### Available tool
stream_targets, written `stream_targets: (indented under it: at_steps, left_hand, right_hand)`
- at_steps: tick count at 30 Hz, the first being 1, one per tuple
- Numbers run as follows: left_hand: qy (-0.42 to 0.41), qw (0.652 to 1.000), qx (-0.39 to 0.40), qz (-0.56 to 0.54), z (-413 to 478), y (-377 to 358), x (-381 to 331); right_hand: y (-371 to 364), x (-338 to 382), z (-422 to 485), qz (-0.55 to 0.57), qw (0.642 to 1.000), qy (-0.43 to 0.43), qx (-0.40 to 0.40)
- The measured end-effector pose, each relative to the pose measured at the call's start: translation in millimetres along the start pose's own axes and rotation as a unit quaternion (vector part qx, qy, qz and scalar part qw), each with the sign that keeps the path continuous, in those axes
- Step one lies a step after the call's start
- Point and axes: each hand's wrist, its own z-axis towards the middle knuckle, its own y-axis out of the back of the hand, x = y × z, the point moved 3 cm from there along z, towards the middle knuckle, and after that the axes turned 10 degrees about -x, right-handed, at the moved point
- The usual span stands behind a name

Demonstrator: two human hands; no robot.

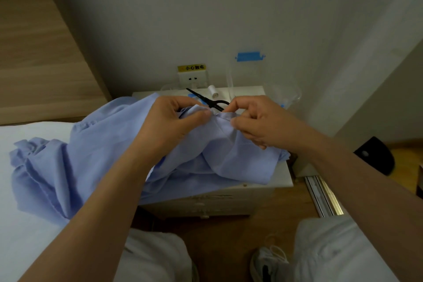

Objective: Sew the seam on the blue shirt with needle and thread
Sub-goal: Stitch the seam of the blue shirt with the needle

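Note:
The blue shirt (pixel 75 167) is draped from the white bed across the top of a small white nightstand (pixel 283 176). My left hand (pixel 174 121) pinches a raised fold of the shirt between thumb and fingers. My right hand (pixel 254 119) pinches the same fold just to the right, fingertips nearly touching the left hand's. The needle and thread are too small to make out between the fingers. A white thread spool (pixel 213 91) and black scissors (pixel 206 98) lie on the nightstand behind my hands.
A wall socket (pixel 193 78) with a yellow label sits behind the nightstand. Clear plastic containers (pixel 281 91) stand at the back right. The bed (pixel 20 224) is on the left, wooden floor and a metal door track (pixel 325 197) on the right. My knees and a shoe show below.

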Motion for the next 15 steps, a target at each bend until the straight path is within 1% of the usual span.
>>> stream_targets:
  at_steps: [3,6,11,15]
  left_hand:
    - [0.024,1.000,-0.008,-0.010,-0.3,0.0,1.1]
    - [0.072,0.996,0.001,-0.043,-1.0,1.3,3.3]
    - [0.137,0.984,0.036,-0.110,-2.7,1.6,4.2]
    - [0.159,0.972,0.077,-0.154,-3.7,0.1,0.6]
  right_hand:
    - [0.3,-0.5,1.0,0.007,1.000,0.009,-0.014]
    - [0.9,-1.1,1.6,0.029,1.000,0.003,-0.006]
    - [3.1,-1.9,1.1,0.066,0.998,-0.007,0.012]
    - [3.8,-0.5,-0.2,0.089,0.996,-0.006,0.022]
